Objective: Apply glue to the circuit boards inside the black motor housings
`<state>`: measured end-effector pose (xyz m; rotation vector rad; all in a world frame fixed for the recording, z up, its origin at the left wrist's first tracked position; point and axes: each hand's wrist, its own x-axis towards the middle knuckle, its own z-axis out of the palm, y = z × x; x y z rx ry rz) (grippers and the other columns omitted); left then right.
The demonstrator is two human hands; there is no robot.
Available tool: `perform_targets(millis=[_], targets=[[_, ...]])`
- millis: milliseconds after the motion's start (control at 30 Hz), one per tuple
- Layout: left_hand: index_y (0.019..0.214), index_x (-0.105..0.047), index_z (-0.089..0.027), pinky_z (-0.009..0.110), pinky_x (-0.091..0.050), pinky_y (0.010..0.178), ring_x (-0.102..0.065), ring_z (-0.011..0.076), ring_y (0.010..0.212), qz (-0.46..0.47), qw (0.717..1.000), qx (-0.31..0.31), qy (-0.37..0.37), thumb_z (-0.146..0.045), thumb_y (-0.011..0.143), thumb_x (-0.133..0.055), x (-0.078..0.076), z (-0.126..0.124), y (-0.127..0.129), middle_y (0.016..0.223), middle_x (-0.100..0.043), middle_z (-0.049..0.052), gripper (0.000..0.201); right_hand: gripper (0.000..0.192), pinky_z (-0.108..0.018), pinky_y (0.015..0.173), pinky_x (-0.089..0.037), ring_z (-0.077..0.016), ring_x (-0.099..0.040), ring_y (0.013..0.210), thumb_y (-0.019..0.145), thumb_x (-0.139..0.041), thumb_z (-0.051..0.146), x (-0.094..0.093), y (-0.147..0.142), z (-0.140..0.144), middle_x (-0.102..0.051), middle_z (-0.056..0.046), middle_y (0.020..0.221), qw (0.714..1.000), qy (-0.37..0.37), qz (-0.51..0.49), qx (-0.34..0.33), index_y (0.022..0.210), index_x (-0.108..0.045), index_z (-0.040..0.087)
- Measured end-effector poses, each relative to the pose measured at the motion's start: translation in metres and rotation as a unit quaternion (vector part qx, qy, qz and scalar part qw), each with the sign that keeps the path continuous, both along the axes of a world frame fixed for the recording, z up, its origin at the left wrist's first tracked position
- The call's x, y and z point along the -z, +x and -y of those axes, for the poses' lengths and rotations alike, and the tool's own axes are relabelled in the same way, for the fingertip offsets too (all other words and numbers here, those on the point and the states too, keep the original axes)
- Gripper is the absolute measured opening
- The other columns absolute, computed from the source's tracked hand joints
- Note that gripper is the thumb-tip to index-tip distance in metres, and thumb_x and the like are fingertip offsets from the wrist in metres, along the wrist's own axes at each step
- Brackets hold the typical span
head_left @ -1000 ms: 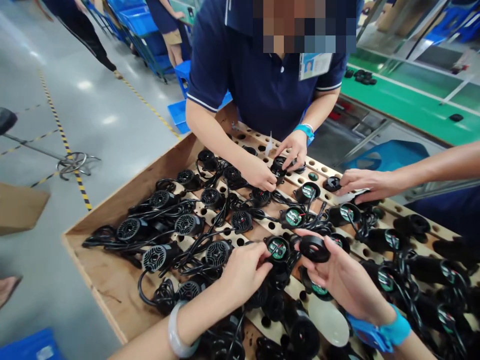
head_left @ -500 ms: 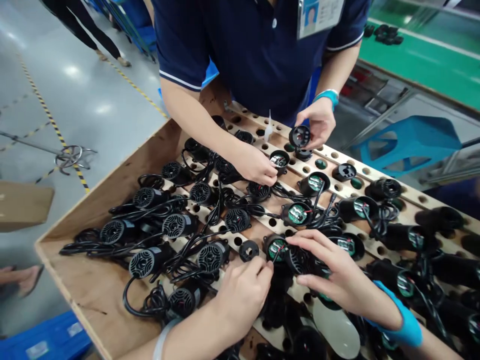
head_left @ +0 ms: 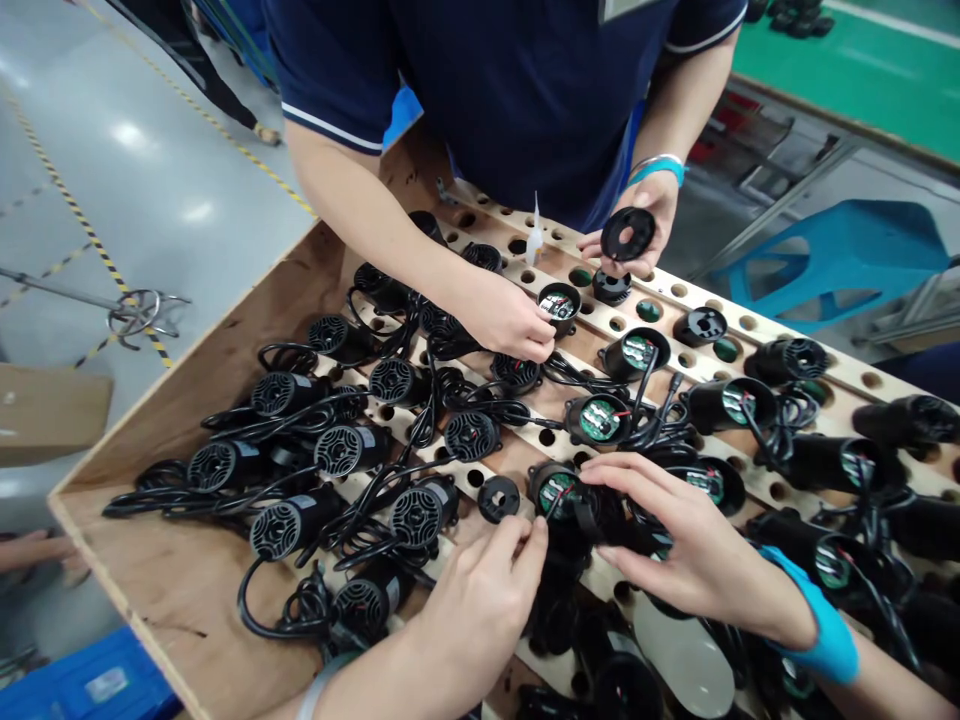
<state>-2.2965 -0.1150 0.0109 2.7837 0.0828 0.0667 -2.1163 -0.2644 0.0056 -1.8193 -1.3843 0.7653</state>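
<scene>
In front of me a black cylindrical housing [head_left: 551, 482] shows a green circuit board inside its open end. My left hand [head_left: 487, 585] is closed just below it, thumb and forefinger pinching a thin dark wire [head_left: 553, 508] that runs out of the housing. My right hand [head_left: 675, 530] is curved round a black round cap [head_left: 598, 512], held between thumb and fingers close to the housing's right side. The cap is tilted nearly edge-on. Left of the housing, a black ring-shaped part [head_left: 498, 498] lies on the wooden rack [head_left: 525, 445].
Several black housings with coiled cables [head_left: 352, 452] fill the wooden box [head_left: 187, 370]. Across from me, a co-worker's hand [head_left: 517, 318] is at another housing; their other hand [head_left: 656, 215] holds a black round cap. A small white bottle [head_left: 534, 240] stands on the rack.
The cap in my right hand has turned from showing its grille to nearly edge-on. My left hand keeps its pinch. The co-worker's cap has been raised and tilted. The view has shifted slightly.
</scene>
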Motion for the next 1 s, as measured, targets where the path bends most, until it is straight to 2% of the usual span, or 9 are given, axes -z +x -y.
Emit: perform_targets(millis=[100,300,467,700,867,1000], targets=[[0.109,-0.058,-0.008,0.024,-0.059,0.064,-0.065,0.0148,0.072,0.027,0.999,0.000,-0.022,-0.010,0.092,-0.041,-0.002,0.000,0.002,0.086,-0.063,0.007,0.024,0.054,-0.033,0.099,-0.048,-0.0231,-0.054,0.119,0.075,-0.063,0.021,-0.001,-0.005,0.011,-0.051,-0.010,0.131,1.000,-0.013,-0.019,-0.021,0.126,-0.045,0.025],[0.108,-0.058,-0.009,0.024,-0.059,0.068,-0.065,0.0151,0.076,0.045,0.998,0.000,-0.038,-0.010,0.093,-0.039,-0.001,0.013,0.006,0.087,-0.064,0.008,0.024,0.050,-0.037,0.106,-0.042,-0.0225,-0.043,0.131,0.074,-0.058,0.016,0.004,-0.017,0.024,-0.038,-0.009,0.147,0.997,-0.070,-0.003,-0.033,0.123,-0.048,0.025],[0.112,-0.056,-0.006,0.027,-0.059,0.067,-0.064,0.0169,0.078,0.022,0.999,0.014,-0.020,-0.008,0.092,-0.036,0.001,0.024,0.006,0.087,-0.062,0.009,0.028,0.047,-0.037,0.105,-0.042,-0.0215,-0.045,0.130,0.074,-0.058,0.017,0.003,-0.015,0.021,-0.041,-0.010,0.145,0.998,-0.061,0.001,-0.036,0.120,-0.050,0.022],[0.106,-0.058,-0.007,0.025,-0.059,0.065,-0.065,0.0165,0.078,0.013,1.000,-0.004,0.023,-0.007,0.092,-0.032,-0.005,0.024,0.009,0.086,-0.062,0.009,0.030,0.049,-0.040,0.105,-0.043,-0.0252,-0.046,0.128,0.073,-0.059,0.017,-0.005,-0.009,0.013,-0.043,-0.014,0.141,0.996,-0.071,0.009,-0.057,0.121,-0.052,0.019],[0.109,-0.059,-0.006,0.022,-0.058,0.061,-0.065,0.0151,0.072,0.068,0.997,0.002,0.024,-0.009,0.094,-0.031,-0.008,0.018,0.004,0.083,-0.063,0.010,0.033,0.057,-0.032,0.096,-0.049,-0.0214,-0.055,0.114,0.070,-0.057,0.009,-0.008,-0.003,0.008,-0.049,-0.012,0.127,0.995,-0.049,-0.002,-0.082,0.125,-0.051,0.021],[0.106,-0.061,-0.006,0.021,-0.057,0.064,-0.066,0.0150,0.074,0.123,0.991,0.014,0.041,-0.009,0.093,-0.034,-0.009,0.012,0.002,0.083,-0.067,0.009,0.031,0.064,-0.031,0.099,-0.047,-0.0196,-0.051,0.118,0.073,-0.051,0.003,-0.007,0.003,0.003,-0.048,-0.012,0.128,0.996,-0.021,0.033,-0.083,0.134,-0.041,0.020]])
